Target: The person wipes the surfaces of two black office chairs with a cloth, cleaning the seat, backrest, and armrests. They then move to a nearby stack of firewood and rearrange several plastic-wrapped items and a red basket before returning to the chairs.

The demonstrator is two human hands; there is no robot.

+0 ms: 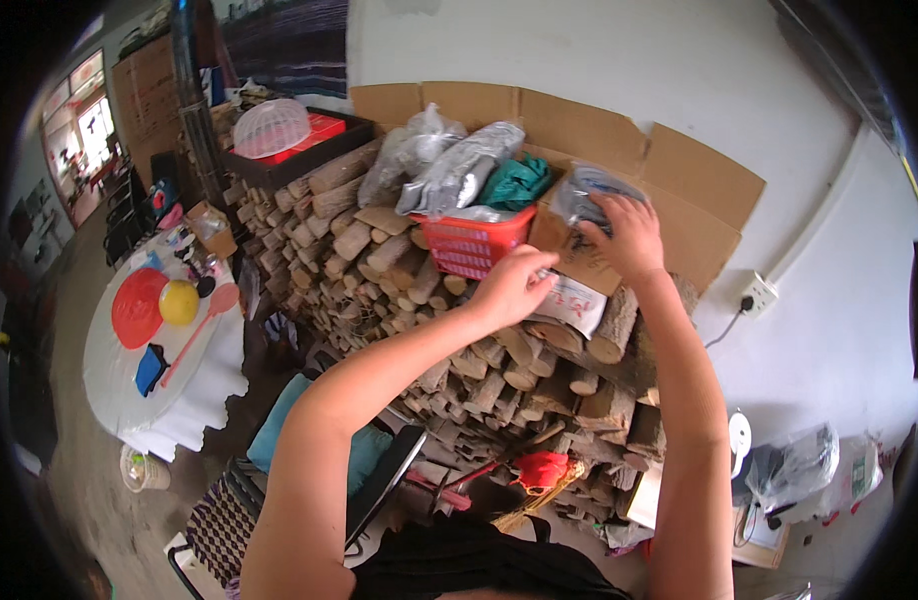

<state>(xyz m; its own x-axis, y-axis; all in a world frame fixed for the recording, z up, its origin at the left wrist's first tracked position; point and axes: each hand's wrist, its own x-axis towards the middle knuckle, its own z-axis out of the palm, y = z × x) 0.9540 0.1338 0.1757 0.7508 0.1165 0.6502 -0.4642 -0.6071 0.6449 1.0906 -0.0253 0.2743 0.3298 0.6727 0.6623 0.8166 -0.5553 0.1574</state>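
Observation:
My right hand [630, 231] rests with spread fingers on a dark bundle in clear plastic [585, 193], on top of a cardboard box [590, 266]. Near the box's lower left corner is my left hand [513, 289], its fingers curled with thumb near forefinger; whether it pinches anything cannot be told. Just beyond it stands a red plastic basket [474, 244] holding silvery plastic-wrapped bundles [466, 169] and a green plastic bag [517, 182]. A white packet with red writing [575, 306] lies under the box, on the stacked firewood [519, 375].
Flattened cardboard [684, 202] leans on the wall behind the woodpile. A plug sits in a wall socket [759, 294] at right. At left stands a round table with a white cover [113, 382]; a chair with a teal cushion [279, 420] is nearer. Plastic bags [796, 465] lie at lower right.

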